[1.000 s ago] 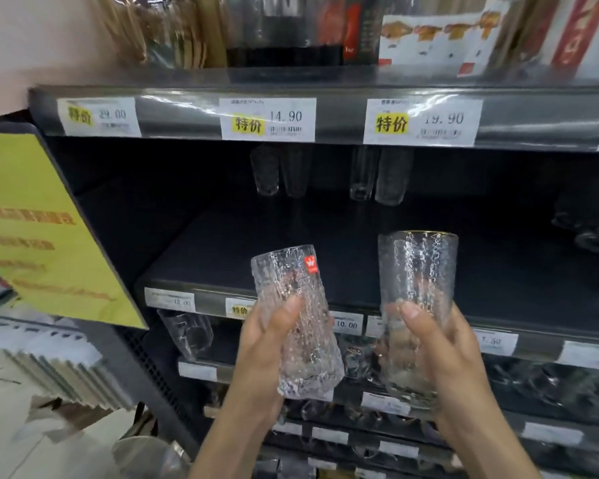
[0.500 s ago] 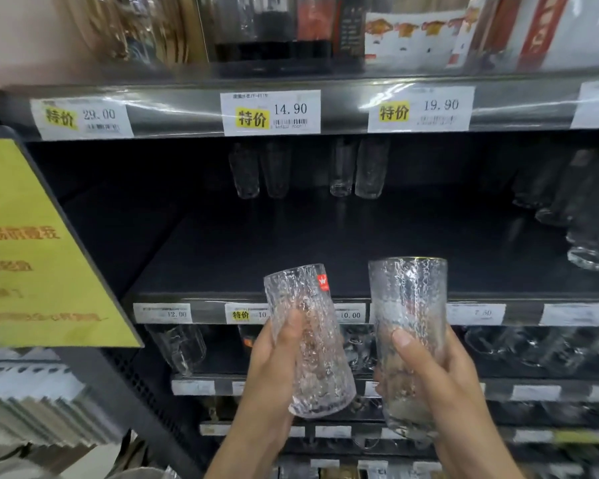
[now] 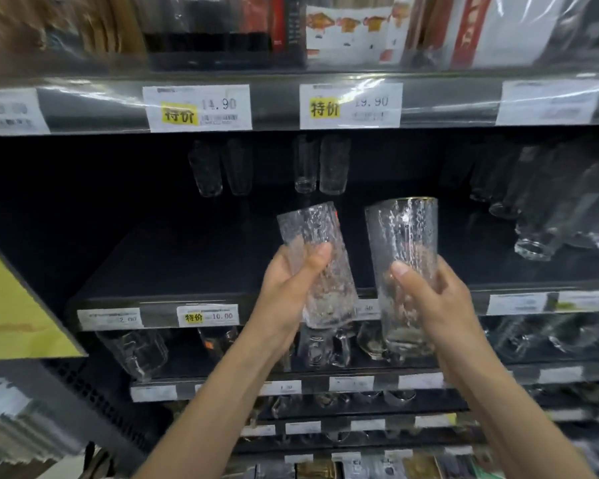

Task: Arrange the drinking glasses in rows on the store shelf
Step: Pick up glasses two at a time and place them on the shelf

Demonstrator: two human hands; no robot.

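Note:
My left hand (image 3: pixel 287 292) grips a textured clear glass with a red sticker (image 3: pixel 312 250), tilted left, in front of the dark shelf (image 3: pixel 173 267). My right hand (image 3: pixel 433 299) grips a taller hammered glass with a gold rim (image 3: pixel 403 233), held upright beside the first. Both glasses hover just above the shelf's front edge. At the back of the shelf stand two pairs of glasses (image 3: pixel 218 171) (image 3: pixel 320 167). A group of glasses (image 3: pixel 547 209) lines the shelf's right side.
The shelf above (image 3: pixel 277 105) carries price tags and boxed goods. Lower shelves (image 3: pixel 325 344) hold more glassware behind price labels. A yellow sign (image 3: pixel 11 305) juts out at the left. The shelf's left and middle floor shows bare dark surface.
Both hands have risen with their glasses and moved closer to the shelf. The view has shifted nearer and slightly right.

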